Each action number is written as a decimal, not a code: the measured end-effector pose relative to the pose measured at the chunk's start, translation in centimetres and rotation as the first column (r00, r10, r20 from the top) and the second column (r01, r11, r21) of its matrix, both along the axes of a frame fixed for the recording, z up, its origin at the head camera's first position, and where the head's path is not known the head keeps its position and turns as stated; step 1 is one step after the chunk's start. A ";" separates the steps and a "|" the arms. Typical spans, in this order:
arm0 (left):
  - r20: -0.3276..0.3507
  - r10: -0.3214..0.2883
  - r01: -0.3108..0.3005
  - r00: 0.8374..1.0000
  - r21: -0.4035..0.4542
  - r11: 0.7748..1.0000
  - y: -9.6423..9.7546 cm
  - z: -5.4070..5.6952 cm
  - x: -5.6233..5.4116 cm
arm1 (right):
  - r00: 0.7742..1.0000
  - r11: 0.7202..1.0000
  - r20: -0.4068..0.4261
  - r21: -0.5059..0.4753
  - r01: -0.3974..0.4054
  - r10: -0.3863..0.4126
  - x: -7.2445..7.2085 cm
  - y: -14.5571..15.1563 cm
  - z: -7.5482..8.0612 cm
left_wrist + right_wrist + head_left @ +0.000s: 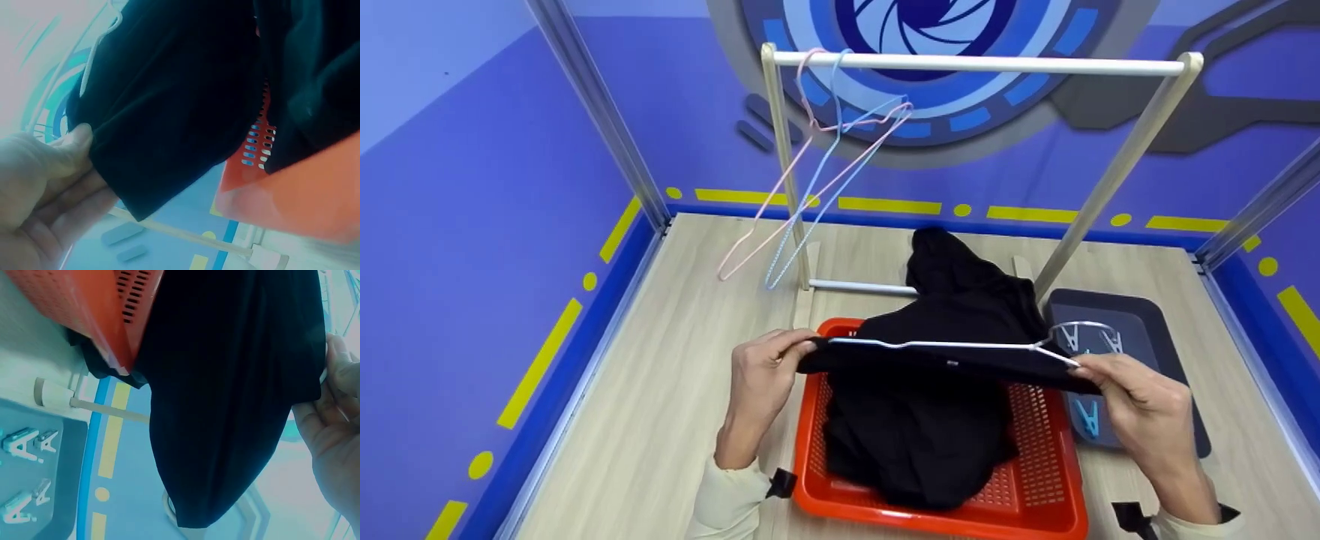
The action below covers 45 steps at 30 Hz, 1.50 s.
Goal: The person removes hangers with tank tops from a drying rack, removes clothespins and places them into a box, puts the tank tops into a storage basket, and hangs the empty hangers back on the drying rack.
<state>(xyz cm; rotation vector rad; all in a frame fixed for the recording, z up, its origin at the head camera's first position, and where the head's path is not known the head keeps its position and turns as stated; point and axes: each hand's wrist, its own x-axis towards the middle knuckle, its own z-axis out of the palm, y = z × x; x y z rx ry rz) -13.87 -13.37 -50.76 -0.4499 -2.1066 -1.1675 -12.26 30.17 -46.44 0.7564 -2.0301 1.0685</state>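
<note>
A black garment (945, 307) is stretched sideways over the basket, with a white hanger (960, 345) along its upper edge. At the left end, my left hand (765, 375) pinches the cloth between thumb and fingers; the left wrist view shows the hanger's tip (84, 84) just above that thumb. My right hand (1144, 401) pinches the hanger's other arm together with the cloth. The hanger's hook (1084, 325) points away to the right. Black cloth (915, 442) also lies in the red basket (802, 465) below, and some drapes past its far rim.
Behind stands a rack with a white top bar (975, 64). A pink hanger (742, 240) and a blue hanger (772, 270) hang at its left end. To the right, a dark grey tray (1174, 375) holds several clips (1087, 416), partly behind my right hand.
</note>
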 end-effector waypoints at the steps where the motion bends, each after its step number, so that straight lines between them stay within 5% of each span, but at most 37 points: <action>1: 0.023 0.007 -0.007 1.000 0.007 1.000 -0.1 0.0 0.0 | 1.000 1.000 0.007 -0.017 -0.010 0.010 0.1 0.0 0.2; 6: 0.091 0.034 -0.037 0.995 0.029 0.999 -0.2 -0.3 0.1 | 0.995 0.989 0.051 -0.130 -0.075 0.082 0.4 0.0 1.0; 10: 0.088 0.009 -0.011 0.996 0.020 1.000 0.3 -0.3 0.0 | 0.993 0.988 0.070 -0.125 -0.085 0.094 0.3 -0.3 1.3; 15: 0.117 -0.116 0.114 0.986 0.029 0.993 1.6 -0.3 0.1 | 0.998 0.996 0.040 -0.072 -0.051 0.054 0.2 -0.9 1.4; 21: 0.213 -0.259 0.253 0.942 0.057 0.966 1.8 -0.7 0.5 | 0.998 0.997 0.018 -0.045 -0.067 0.067 0.2 -1.9 1.5; 25: 0.258 -0.174 0.173 0.950 0.026 0.985 0.1 -0.3 1.1 | 0.999 1.000 0.019 -0.004 -0.029 0.029 0.1 -2.2 1.1; 29: 0.179 -0.053 0.058 0.982 -0.021 0.998 -0.8 0.8 1.8 | 1.000 1.000 -0.015 0.022 -0.004 0.004 -0.2 -2.8 0.8; 32: 0.071 -0.093 0.097 0.993 -0.055 0.994 -0.5 1.5 2.2 | 0.999 0.999 -0.038 0.038 0.012 -0.010 -0.5 -3.4 0.6; 38: -0.078 -0.229 0.226 0.970 -0.054 0.973 1.0 2.1 2.3 | 0.999 0.999 -0.044 0.043 -0.004 0.006 -0.9 -5.0 0.2; 45: -0.086 -0.280 0.273 0.956 -0.083 0.959 2.2 1.3 1.8 | 0.999 0.999 -0.048 0.038 -0.015 0.017 -1.2 -6.2 -0.7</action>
